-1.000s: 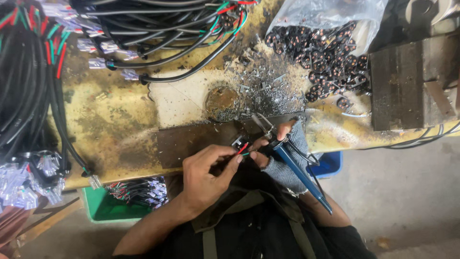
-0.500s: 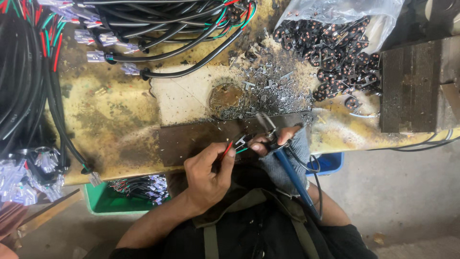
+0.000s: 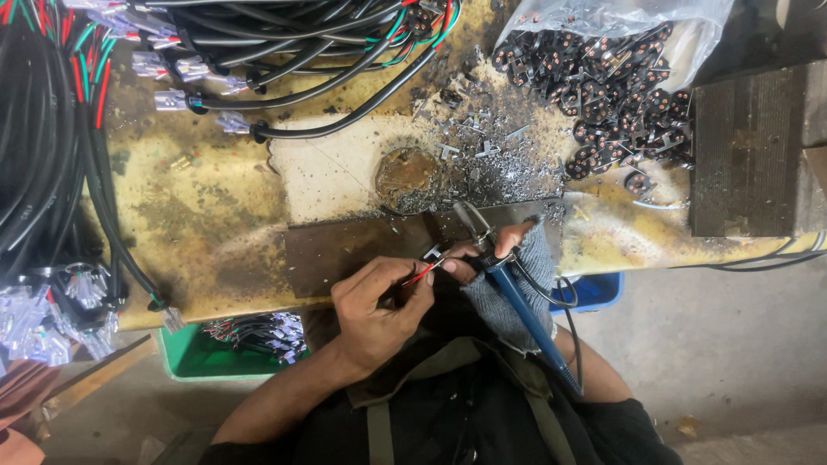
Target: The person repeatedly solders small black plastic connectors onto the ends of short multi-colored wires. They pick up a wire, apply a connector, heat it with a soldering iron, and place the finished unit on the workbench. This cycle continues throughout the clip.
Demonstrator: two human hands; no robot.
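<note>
Stained yellow workbench (image 3: 198, 215) fills my view, littered with metal scraps (image 3: 500, 164). At its near edge my left hand (image 3: 375, 310) pinches thin red and green wires (image 3: 424, 274) between fingertips. Touching them, my right hand (image 3: 500, 258), in a grey fingerless glove, is wrapped around a blue-handled soldering iron (image 3: 517, 301). Beyond lie black cable bundles (image 3: 284, 34) and a clear bag of small black parts (image 3: 612, 77).

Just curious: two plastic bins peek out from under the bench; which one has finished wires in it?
The green bin, below the bench's left part, holds a bundle of wires. The blue bin, right of the hands, shows only its rim.
</note>
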